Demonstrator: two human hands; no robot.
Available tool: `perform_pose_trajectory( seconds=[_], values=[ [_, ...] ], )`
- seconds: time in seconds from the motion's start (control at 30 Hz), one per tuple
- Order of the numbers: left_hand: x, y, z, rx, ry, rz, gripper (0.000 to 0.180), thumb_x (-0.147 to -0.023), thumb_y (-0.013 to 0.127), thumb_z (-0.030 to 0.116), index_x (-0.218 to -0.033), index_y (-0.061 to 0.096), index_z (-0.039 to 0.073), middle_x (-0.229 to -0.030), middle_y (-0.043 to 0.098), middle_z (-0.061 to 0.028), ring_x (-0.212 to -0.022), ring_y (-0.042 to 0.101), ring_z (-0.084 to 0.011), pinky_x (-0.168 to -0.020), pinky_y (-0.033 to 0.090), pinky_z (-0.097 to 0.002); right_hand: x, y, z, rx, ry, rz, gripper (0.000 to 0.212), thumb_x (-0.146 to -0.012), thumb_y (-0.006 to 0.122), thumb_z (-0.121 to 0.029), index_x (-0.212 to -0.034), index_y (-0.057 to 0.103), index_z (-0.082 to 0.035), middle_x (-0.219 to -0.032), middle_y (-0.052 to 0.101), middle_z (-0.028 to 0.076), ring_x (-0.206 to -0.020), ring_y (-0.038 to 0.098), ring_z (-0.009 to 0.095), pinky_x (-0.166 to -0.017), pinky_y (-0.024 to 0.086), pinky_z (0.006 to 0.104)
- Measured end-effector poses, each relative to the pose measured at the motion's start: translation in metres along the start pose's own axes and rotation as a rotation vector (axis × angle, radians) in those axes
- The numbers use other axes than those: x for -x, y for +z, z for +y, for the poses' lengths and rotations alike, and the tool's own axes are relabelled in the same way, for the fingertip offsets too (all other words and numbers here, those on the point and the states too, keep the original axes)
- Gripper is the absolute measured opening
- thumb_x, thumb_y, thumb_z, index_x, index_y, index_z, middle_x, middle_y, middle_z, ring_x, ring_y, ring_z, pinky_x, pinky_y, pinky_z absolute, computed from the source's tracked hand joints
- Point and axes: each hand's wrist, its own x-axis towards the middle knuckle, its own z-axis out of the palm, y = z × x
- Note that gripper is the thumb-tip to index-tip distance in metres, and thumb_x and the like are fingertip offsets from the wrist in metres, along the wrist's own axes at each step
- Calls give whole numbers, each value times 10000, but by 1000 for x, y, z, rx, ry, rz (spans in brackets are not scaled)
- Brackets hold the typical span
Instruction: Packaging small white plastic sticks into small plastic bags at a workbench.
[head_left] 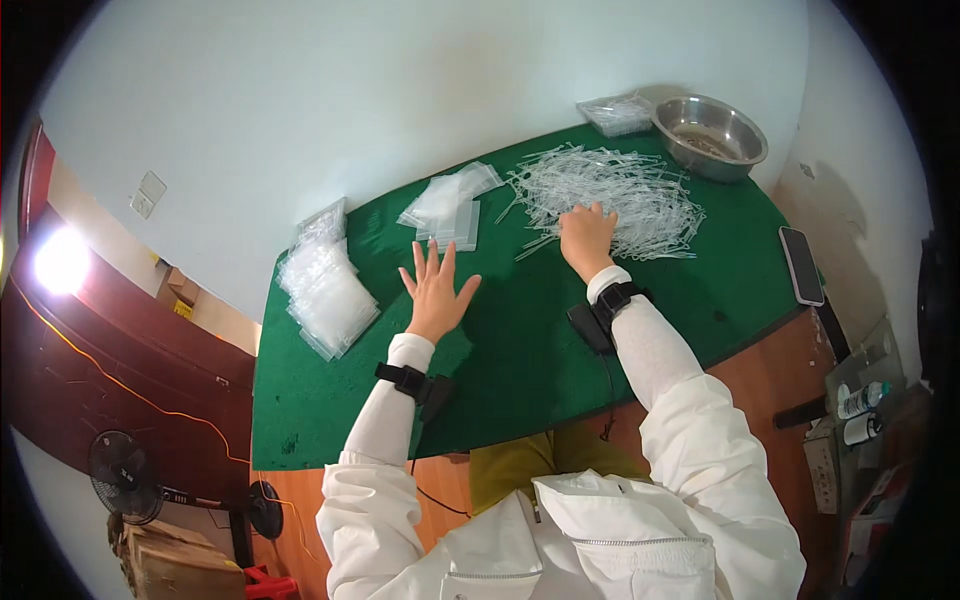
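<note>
My left hand (pixel 435 294) is open, palm down and fingers spread, just above the green tabletop. Its fingertips come close to a small group of flat clear plastic bags (pixel 440 205), some overlapping. Over the near left edge of a heap of thin clear plastic sticks with looped ends (pixel 620 195), my right hand (pixel 587 238) has its fingers curled down. Whatever those fingers hold is hidden. Left of my left hand lies a fanned stack of clear bags (pixel 330 290).
A steel bowl (pixel 745 145) stands at the far right, beside a clear packet (pixel 618 115). A phone (pixel 800 265) lies along the right edge of the green table (pixel 520 350). A wall rises behind; a fan (pixel 125 475) stands at lower left.
</note>
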Motion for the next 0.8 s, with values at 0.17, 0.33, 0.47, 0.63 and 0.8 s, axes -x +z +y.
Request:
perform_pose_trajectory(
  seconds=[0.17, 0.33, 0.47, 0.63, 0.8],
  values=[
    [-5, 23, -5, 190, -113, 12, 612, -837, 543, 410, -1306, 373, 56, -1365, 324, -203, -1328, 139, -388, -1033, 108, -579, 1, 11, -2, 14, -61, 56, 77, -754, 577, -170, -762, 647, -139, -833, 593, 40, -908, 525, 270, -821, 355, 505],
    [-1, 39, -33, 434, -89, 201, 500, -834, 572, 349, -1199, 474, 22, -1256, 448, -195, -1268, 273, -396, -1037, 224, -467, 1, 19, -12, -255, -197, -63, 114, -796, 544, -188, -767, 637, -129, -839, 597, 43, -885, 546, 263, -802, 354, 510],
    [-1, 41, -35, 505, -144, 225, 449, -826, 591, 313, -1151, 510, 13, -1205, 492, -185, -1233, 329, -397, -1015, 281, -425, -1, 23, -15, -405, -232, -83, 141, -819, 521, -203, -769, 624, -120, -837, 595, 51, -865, 561, 257, -781, 361, 506],
    [1, 43, -34, 494, -130, 220, 432, -824, 595, 293, -1148, 520, 17, -1195, 512, -174, -1232, 349, -375, -1001, 302, -415, 1, 19, -14, -280, -215, 134, 158, -834, 504, -210, -772, 613, -114, -807, 601, 62, -845, 563, 273, -745, 363, 476],
    [2, 43, -35, 503, -140, 242, 416, -817, 603, 280, -1129, 534, 14, -1177, 533, -165, -1228, 367, -362, -1000, 309, -404, 1, 14, -17, -164, -198, 280, 162, -843, 490, -212, -805, 604, -103, -739, 606, 76, -730, 574, 290, -694, 402, 435]
  ],
)
